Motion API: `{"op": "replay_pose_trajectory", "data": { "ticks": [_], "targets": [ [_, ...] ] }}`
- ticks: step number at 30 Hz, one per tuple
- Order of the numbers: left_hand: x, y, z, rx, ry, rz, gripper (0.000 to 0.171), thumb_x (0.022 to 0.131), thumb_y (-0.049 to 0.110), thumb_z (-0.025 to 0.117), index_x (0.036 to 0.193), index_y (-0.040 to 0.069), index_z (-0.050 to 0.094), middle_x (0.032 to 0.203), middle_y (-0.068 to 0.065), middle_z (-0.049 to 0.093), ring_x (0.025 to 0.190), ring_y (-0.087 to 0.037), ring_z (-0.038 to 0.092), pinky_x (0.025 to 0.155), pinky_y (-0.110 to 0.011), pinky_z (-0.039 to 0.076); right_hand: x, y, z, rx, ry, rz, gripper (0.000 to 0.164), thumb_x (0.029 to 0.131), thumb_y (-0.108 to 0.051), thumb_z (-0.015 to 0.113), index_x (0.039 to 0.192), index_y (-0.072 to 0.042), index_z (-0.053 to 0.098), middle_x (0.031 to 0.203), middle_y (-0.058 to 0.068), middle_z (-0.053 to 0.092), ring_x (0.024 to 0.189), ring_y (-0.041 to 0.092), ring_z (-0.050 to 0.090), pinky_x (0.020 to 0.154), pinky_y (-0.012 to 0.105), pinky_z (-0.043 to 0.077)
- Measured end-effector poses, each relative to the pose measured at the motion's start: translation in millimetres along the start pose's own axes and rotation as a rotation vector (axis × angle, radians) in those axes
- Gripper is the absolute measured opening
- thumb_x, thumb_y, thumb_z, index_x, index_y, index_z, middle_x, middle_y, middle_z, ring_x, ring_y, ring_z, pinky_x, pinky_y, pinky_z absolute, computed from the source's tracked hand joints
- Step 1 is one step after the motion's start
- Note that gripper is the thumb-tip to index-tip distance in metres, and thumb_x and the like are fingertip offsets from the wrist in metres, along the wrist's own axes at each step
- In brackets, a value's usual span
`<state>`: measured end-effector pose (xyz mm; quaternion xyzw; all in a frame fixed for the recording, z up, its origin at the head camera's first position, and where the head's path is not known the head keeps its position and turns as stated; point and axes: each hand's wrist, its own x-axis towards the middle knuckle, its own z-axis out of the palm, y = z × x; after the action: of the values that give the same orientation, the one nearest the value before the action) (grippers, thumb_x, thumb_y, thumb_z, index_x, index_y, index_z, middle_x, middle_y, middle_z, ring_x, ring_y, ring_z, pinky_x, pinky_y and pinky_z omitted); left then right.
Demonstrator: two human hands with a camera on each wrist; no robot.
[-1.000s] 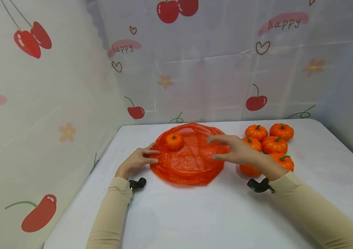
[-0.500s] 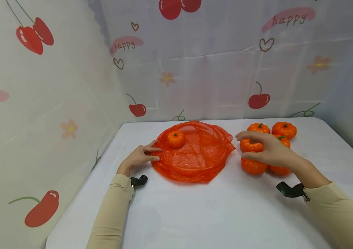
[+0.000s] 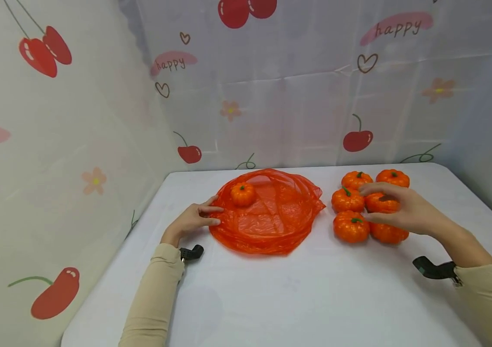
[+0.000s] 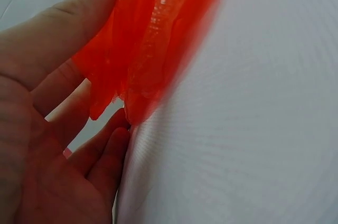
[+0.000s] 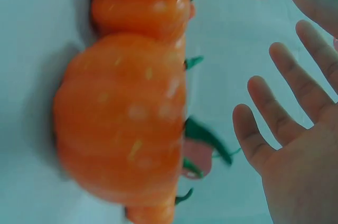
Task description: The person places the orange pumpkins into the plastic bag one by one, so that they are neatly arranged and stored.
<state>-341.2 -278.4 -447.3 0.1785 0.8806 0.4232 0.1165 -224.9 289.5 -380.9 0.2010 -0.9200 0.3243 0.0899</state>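
Note:
A thin red plastic bag [image 3: 267, 243] lies spread with its mouth up on the white table, and one small orange pumpkin [image 3: 243, 195] sits inside at its left. My left hand [image 3: 189, 221] holds the bag's left edge; in the left wrist view the red film [image 4: 145, 39] passes between thumb and fingers. To the right, my right hand [image 3: 415, 209] hovers with spread fingers over a cluster of several small orange pumpkins [image 3: 351, 227], hiding part of them. The right wrist view shows its fingers [image 5: 285, 123] apart from the nearest pumpkin [image 5: 121, 123], nothing in the palm.
The pumpkins stand in close rows with green stems at the right side of the table [image 3: 280, 299]. A printed curtain [image 3: 289, 106] hangs behind and along the left side. Small black cameras [image 3: 434, 268] sit at both wrists.
My right hand has moved right, from over the bag to over the pumpkin cluster. The bag's right side now shows a pointed corner. My left hand has stayed at the bag's left edge.

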Motion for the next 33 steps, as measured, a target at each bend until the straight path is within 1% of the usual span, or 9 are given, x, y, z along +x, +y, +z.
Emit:
{"op": "replay_pose_trajectory", "data": {
  "ticks": [2,4,7,12,18,21,25,29,33],
  "targets": [
    [-0.9,0.0,0.3,0.000,0.002,-0.020,0.047,0.087,0.039,0.083,0.131,0.026,0.073,0.168,0.010,0.033,0.160,-0.027,0.021,0.128,-0.056,0.022,-3.4,9.1,-1.1,-0.018,0.018,-0.006,0.050,0.084,-0.026,0.087,0.130,-0.022,0.067,0.132,-0.001,0.063,0.118,0.006,0.051,0.092,0.040,0.053],
    [-1.7,-0.6,0.7,-0.002,0.005,-0.037,0.047,0.087,0.040,0.083,0.131,0.028,0.073,0.168,0.011,0.033,0.160,-0.026,0.021,0.128,-0.055,0.023,-6.5,17.3,-2.2,-0.035,0.029,-0.009,0.051,0.083,-0.025,0.088,0.130,-0.022,0.067,0.132,-0.002,0.064,0.112,-0.002,0.050,0.086,0.027,0.050],
    [-2.2,-1.6,0.8,-0.005,0.010,-0.040,0.046,0.087,0.039,0.083,0.130,0.028,0.074,0.168,0.011,0.033,0.160,-0.027,0.022,0.128,-0.056,0.023,-9.9,27.3,-4.0,-0.029,0.028,0.005,0.053,0.083,-0.025,0.088,0.131,-0.021,0.067,0.130,-0.006,0.063,0.109,-0.004,0.051,0.083,0.019,0.048],
    [-2.0,-3.1,0.5,-0.006,0.010,-0.026,0.046,0.087,0.038,0.083,0.131,0.026,0.074,0.168,0.009,0.033,0.160,-0.028,0.021,0.127,-0.058,0.023,-13.6,40.0,-5.7,-0.016,0.017,0.023,0.054,0.082,-0.023,0.089,0.131,-0.017,0.067,0.126,-0.014,0.062,0.107,-0.005,0.051,0.082,0.019,0.051],
    [0.7,-2.8,0.5,-0.002,-0.003,-0.018,0.046,0.087,0.039,0.083,0.131,0.026,0.074,0.168,0.009,0.034,0.160,-0.028,0.021,0.128,-0.058,0.020,-19.2,53.5,-3.8,0.040,0.012,-0.008,0.052,0.081,-0.016,0.089,0.129,-0.010,0.068,0.122,-0.017,0.064,0.109,-0.010,0.050,0.085,0.007,0.047],
    [2.2,-0.8,0.5,-0.002,-0.004,-0.007,0.046,0.087,0.038,0.083,0.131,0.026,0.074,0.167,0.009,0.035,0.160,-0.028,0.021,0.129,-0.058,0.019,-22.3,57.5,-4.4,0.057,-0.003,0.034,0.053,0.082,-0.017,0.088,0.130,-0.010,0.068,0.120,-0.017,0.064,0.105,-0.011,0.051,0.083,0.007,0.049],
    [2.8,1.1,-0.4,-0.009,-0.004,-0.011,0.046,0.087,0.038,0.083,0.130,0.026,0.074,0.167,0.009,0.035,0.160,-0.028,0.020,0.128,-0.060,0.017,-23.5,60.9,-3.6,0.051,-0.033,0.087,0.054,0.082,-0.022,0.088,0.131,-0.011,0.067,0.121,-0.010,0.063,0.102,-0.011,0.051,0.081,0.011,0.052],
    [2.8,0.7,-0.6,-0.015,-0.002,-0.020,0.046,0.086,0.038,0.083,0.130,0.026,0.074,0.167,0.010,0.035,0.160,-0.027,0.021,0.129,-0.060,0.017,-23.3,64.4,-2.8,0.049,-0.069,0.117,0.057,0.081,-0.026,0.089,0.132,-0.012,0.067,0.122,-0.009,0.064,0.103,-0.013,0.050,0.082,0.013,0.051],
    [1.5,-0.8,0.2,-0.020,0.001,-0.026,0.046,0.086,0.038,0.083,0.130,0.026,0.074,0.167,0.009,0.035,0.160,-0.028,0.021,0.128,-0.059,0.018,-23.1,69.5,-2.7,0.056,-0.108,0.130,0.059,0.080,-0.027,0.089,0.133,-0.013,0.066,0.123,-0.012,0.064,0.105,-0.019,0.047,0.085,0.011,0.050]
  ]
}}
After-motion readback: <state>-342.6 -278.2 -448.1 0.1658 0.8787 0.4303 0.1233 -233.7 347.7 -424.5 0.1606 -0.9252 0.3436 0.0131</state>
